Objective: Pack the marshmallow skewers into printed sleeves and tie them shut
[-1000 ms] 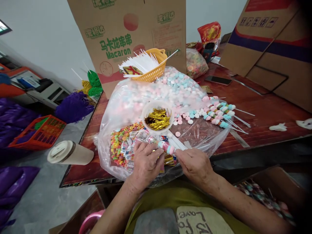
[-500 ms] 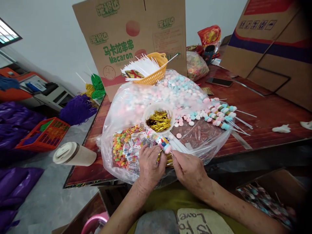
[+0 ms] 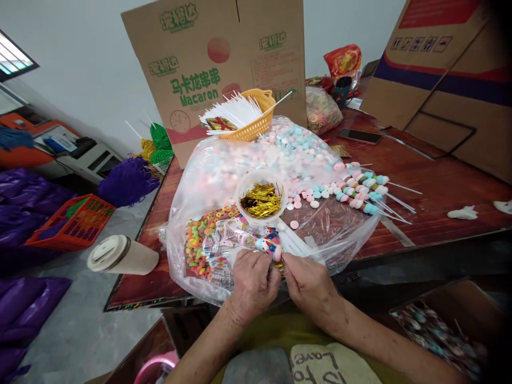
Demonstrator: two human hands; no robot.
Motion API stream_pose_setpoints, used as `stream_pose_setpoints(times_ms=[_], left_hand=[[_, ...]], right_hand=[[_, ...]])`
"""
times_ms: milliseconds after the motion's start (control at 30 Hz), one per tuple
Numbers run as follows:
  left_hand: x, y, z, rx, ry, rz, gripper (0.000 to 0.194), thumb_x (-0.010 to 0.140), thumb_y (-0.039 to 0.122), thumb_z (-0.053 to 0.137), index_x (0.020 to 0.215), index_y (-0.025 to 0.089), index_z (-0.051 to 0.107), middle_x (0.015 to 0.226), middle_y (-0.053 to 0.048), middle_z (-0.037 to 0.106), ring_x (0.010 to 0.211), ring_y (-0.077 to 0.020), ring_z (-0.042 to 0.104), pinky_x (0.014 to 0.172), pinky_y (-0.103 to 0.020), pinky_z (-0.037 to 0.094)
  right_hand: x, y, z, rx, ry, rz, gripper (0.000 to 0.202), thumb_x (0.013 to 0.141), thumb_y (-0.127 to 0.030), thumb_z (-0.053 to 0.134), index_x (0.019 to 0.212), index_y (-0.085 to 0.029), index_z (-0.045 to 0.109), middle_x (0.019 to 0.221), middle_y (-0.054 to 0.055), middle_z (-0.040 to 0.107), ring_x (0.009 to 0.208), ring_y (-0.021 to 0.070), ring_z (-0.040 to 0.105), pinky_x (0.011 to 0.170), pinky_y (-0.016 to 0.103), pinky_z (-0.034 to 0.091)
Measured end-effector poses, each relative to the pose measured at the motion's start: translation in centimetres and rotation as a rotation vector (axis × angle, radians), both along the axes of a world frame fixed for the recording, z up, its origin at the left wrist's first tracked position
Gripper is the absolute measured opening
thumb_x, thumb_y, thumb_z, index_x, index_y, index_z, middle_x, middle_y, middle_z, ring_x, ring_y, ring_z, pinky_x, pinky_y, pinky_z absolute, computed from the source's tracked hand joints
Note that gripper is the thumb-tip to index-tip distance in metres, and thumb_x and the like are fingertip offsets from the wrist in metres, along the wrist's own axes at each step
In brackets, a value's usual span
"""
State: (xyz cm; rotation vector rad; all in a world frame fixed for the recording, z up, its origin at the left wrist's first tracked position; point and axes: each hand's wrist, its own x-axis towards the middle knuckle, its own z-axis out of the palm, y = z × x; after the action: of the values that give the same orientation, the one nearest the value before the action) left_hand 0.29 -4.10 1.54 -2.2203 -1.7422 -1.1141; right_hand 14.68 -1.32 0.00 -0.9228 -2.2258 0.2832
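Note:
A candy skewer (image 3: pixel 268 246) in a clear printed wrapper lies slanted over the table, its pink end between my hands. My left hand (image 3: pixel 256 280) is closed with curled fingers at the lower end of this skewer. Just right of it, my right hand (image 3: pixel 310 285) pinches at the same end; what sits between its fingertips is too small to make out. Gold twist ties (image 3: pixel 279 268) show partly beneath the hands. Behind them stands a white bowl (image 3: pixel 240 205) of more gold ties (image 3: pixel 262 200). Printed wrappers (image 3: pixel 222 240) and colourful cereal rings (image 3: pixel 196 240) lie to the left.
A large clear bag of pastel candies (image 3: pixel 296 141) covers the table (image 3: pixel 424 176), with a yellow basket (image 3: pixel 256 125) of white sticks on it. Finished skewers (image 3: pixel 362 186) lie at right near a phone (image 3: pixel 360 136). A lidded cup (image 3: pixel 124 255) is at the left edge. Cardboard boxes (image 3: pixel 240 48) stand behind.
Both hands and the skewer's end have shifted slightly down. My left hand has turned, its fingers curled more tightly, and now covers more of the gold ties; the wrapper shows more.

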Motion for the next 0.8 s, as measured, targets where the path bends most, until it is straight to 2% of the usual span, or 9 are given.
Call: stream_pose_setpoints(times_ms=[100, 167, 333, 500, 667, 800], left_hand=[[0.1, -0.2, 0.4, -0.004, -0.084, 0.082, 0.014, 0.073, 0.009, 0.05, 0.067, 0.021, 0.054, 0.06, -0.001, 0.058, 0.056, -0.0162, 0.051, 0.058, -0.029, 0.033], [0.2, -0.3, 0.5, -0.002, -0.062, 0.091, 0.014, 0.073, 0.01, 0.049, 0.068, 0.021, 0.053, 0.06, -0.002, 0.057, 0.057, -0.0167, 0.051, 0.057, -0.029, 0.033], [0.4, -0.5, 0.3, 0.031, 0.128, -0.001, 0.015, 0.072, 0.009, 0.048, 0.063, 0.021, 0.047, 0.055, -0.002, 0.053, 0.054, -0.0178, 0.048, 0.054, -0.03, 0.03], [0.2, -0.2, 0.6, 0.017, 0.065, 0.11, 0.012, 0.077, 0.01, 0.045, 0.07, 0.019, 0.049, 0.06, -0.002, 0.053, 0.056, -0.0159, 0.048, 0.054, -0.027, 0.034], [0.4, -0.3, 0.9, 0.01, 0.085, 0.08, 0.015, 0.079, 0.01, 0.042, 0.068, 0.018, 0.048, 0.059, -0.002, 0.052, 0.057, -0.016, 0.048, 0.054, -0.027, 0.035], [1.2, -0.7, 0.0, 0.091, 0.098, 0.059, 0.014, 0.078, 0.009, 0.042, 0.069, 0.017, 0.049, 0.06, -0.004, 0.055, 0.06, -0.0171, 0.051, 0.056, -0.028, 0.039]], right_hand=[[0.1, 0.1, 0.0, 0.184, -0.083, -0.001, 0.024, 0.087, -0.009, 0.036, 0.084, -0.013, 0.06, 0.056, 0.002, 0.056, 0.051, 0.0147, 0.051, 0.053, 0.03, 0.028], [0.0, 0.2, 0.2, 0.248, -0.119, -0.013, 0.025, 0.086, -0.008, 0.036, 0.088, -0.011, 0.061, 0.054, 0.003, 0.056, 0.05, 0.0153, 0.05, 0.052, 0.031, 0.026], [-0.2, 0.2, 0.6, 0.228, -0.136, -0.03, 0.027, 0.087, -0.01, 0.034, 0.084, -0.012, 0.061, 0.054, 0.004, 0.058, 0.049, 0.0158, 0.051, 0.051, 0.031, 0.027], [-0.1, 0.6, 0.5, 0.058, -0.008, 0.041, 0.023, 0.091, -0.013, 0.036, 0.086, -0.014, 0.059, 0.062, 0.002, 0.061, 0.057, 0.0127, 0.056, 0.054, 0.026, 0.035], [-0.2, 0.7, 0.1, 0.296, 0.035, 0.051, 0.025, 0.09, -0.011, 0.035, 0.099, -0.007, 0.058, 0.06, 0.004, 0.061, 0.056, 0.0152, 0.055, 0.053, 0.029, 0.037], [-0.6, 0.8, -0.6, 0.345, 0.002, 0.036, 0.026, 0.091, -0.013, 0.035, 0.096, -0.006, 0.06, 0.056, 0.004, 0.058, 0.052, 0.0155, 0.052, 0.051, 0.03, 0.034]])
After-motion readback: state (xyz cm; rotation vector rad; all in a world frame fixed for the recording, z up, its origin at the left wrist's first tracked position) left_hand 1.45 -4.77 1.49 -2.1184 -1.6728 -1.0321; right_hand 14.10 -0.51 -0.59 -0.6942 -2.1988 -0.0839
